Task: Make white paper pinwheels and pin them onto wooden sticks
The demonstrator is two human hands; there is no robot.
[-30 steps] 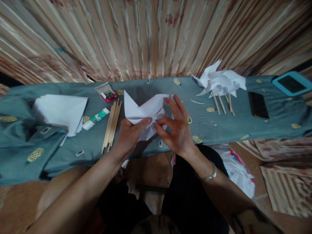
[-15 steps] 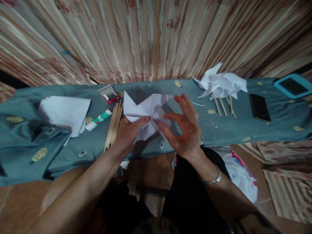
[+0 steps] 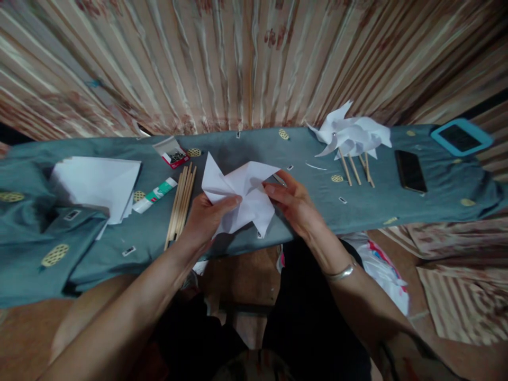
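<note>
A white paper pinwheel (image 3: 246,182), its blades folded in toward the centre, is held above the cloth-covered table. My left hand (image 3: 208,219) grips it from the left, the thumb pressed near the folded middle. On the other side my right hand (image 3: 291,203) pinches the right blade, its thumb on the front and the other fingers partly hidden behind the paper. Close left of the pinwheel lies a bundle of wooden sticks (image 3: 181,201). Beyond them are a glue tube (image 3: 155,194) and an open small red box of pins (image 3: 174,156).
A stack of white paper (image 3: 97,182) lies at the left. Finished paper pinwheels (image 3: 357,135) on sticks rest at the back right, near a black phone (image 3: 410,170) and a blue-framed tablet (image 3: 462,136). A pleated curtain (image 3: 238,63) hangs behind the table.
My right hand has gone from spread fingers to closing on the pinwheel's right blade. My left hand keeps its hold. The whole view has shifted slightly.
</note>
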